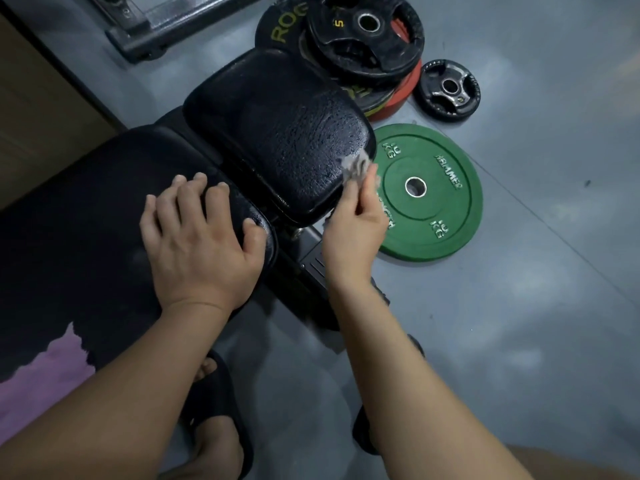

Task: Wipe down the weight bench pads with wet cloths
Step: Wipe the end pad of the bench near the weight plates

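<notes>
Rests L hand flat on long pad, fingers relaxed, gripping nothing. Pinches grey cloth in R hand at edge of seat pad, near green 10 kg plate.

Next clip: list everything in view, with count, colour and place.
short pad: one, black, wet, centre.
long pad: one, black, left.
cloth: one, grey, at the short pad's right edge.
green plate: one, green, on the floor right of the short pad.
small plate: one, black, on the floor, upper right.
plate stack: several, black on top, red below, top.
pink fabric: one, pink, lower left.
sandals: two, black, bottom.
left hand: flat on the long pad.
right hand: pinches the cloth.
</notes>
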A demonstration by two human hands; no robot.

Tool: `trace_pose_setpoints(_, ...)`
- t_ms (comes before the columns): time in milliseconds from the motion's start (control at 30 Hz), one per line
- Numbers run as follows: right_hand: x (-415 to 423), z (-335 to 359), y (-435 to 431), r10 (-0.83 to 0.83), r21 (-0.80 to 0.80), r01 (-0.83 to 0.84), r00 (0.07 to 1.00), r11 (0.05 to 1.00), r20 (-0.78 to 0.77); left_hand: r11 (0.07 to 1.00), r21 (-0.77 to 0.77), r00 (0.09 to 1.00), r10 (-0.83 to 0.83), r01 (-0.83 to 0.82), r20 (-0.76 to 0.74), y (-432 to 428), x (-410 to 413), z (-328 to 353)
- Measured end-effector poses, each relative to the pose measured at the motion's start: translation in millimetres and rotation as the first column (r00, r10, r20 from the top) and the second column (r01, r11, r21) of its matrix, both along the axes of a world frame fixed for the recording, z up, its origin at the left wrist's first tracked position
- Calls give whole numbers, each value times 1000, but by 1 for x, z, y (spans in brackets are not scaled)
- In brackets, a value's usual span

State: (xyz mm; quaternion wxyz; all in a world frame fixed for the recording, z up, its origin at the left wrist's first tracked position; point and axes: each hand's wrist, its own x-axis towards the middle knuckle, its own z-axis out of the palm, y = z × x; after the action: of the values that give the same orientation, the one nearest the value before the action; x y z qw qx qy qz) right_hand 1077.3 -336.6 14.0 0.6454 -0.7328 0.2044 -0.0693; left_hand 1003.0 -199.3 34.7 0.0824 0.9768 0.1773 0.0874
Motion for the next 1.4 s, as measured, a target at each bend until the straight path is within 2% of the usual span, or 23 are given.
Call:
trace_pose_setpoints(167,-60,-1,12,142,-69,-145,989,987,-46,1000,-2,1000,4,-4,9,2,0,1)
trace_pose_setpoints(367,-35,0,14,13,24,-12,999,1000,-38,1000,3,1000,-5,5,6,-1,1,2)
trace_pose_setpoints(467,-63,-2,20,90,27,-88,993,996,-79,1000,13,1000,-5,5,-12,1,-2,0)
trace_pose_setpoints(533,-70,1,9,144,-29,-146,988,989,-62,1000,13,1000,-7,7,-16,1,-3,-1)
trace_pose_setpoints(633,-39,19,-12,131,-248,-103,987,963,98,1000,15,1000,-7,8,-13,0,-2,0)
trace_pose_setpoints(700,-6,20,-25,216,-412,-119,956,903,197,1000,10,1000,-5,5,-5,0,1,1)
trace_pose_setpoints(800,28,9,-29,481,-670,-239,854,703,200,1000,12,1000,-5,5,-4,1,0,2)
trace_pose_setpoints(900,7,0,-13,637,-791,-308,760,529,130,1000,16,1000,-1,1,-11,2,-1,2)
trace_pose_setpoints(1000,-1,1,-19,802,-858,-346,585,380,120,1000,20,1000,0,0,-10,1,0,2)
trace_pose_setpoints(1067,30,9,-30,829,-873,-348,549,341,104,1000,20,1000,0,0,-13,0,0,2)
trace_pose_setpoints(1167,74,23,-30,738,-875,-291,667,386,104,1000,13,1000,1,-1,-17,1,1,1)
trace_pose_setpoints(1233,66,23,-16,715,-874,-271,690,403,116,1000,15,1000,5,-5,-19,1,0,2)
trace_pose_setpoints(1333,27,17,-3,850,-877,-384,525,290,51,1000,22,1000,-2,2,-22,0,0,3)
trace_pose_setpoints(1400,39,21,-9,877,-869,-437,481,233,-6,1000,25,1000,-3,3,-23,1,0,3)
